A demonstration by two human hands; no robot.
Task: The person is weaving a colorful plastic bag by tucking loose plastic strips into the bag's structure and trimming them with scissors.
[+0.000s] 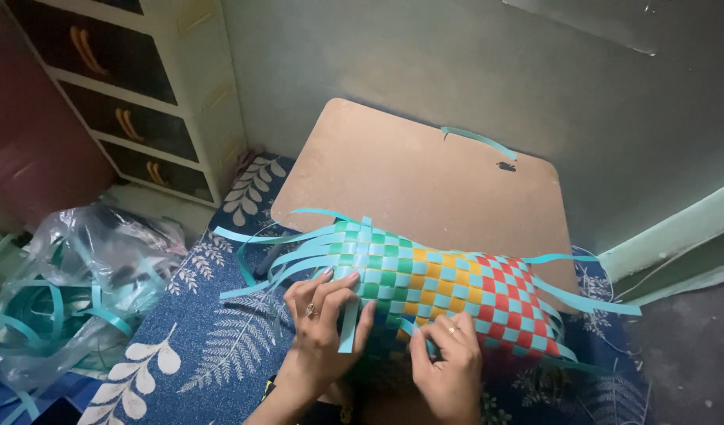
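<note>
A woven mat [444, 282] of plastic strips lies in front of me, checkered green, orange and red with light blue. Loose light-blue strip ends stick out on its left and right sides. My left hand [324, 330] rests on the mat's near left part, fingers bent, with one light-blue strip [348, 330] running down between thumb and fingers. My right hand [450, 362] presses on the mat's near edge in the middle, fingertips pinching at the weave.
A brown rounded board [425, 181] lies under and beyond the mat, with a single blue strip [478, 142] on it. A blue leaf-patterned cloth [204, 346] covers the floor. A clear plastic bag [71, 291] of blue strips sits left. A white drawer cabinet [141, 94] stands at back left.
</note>
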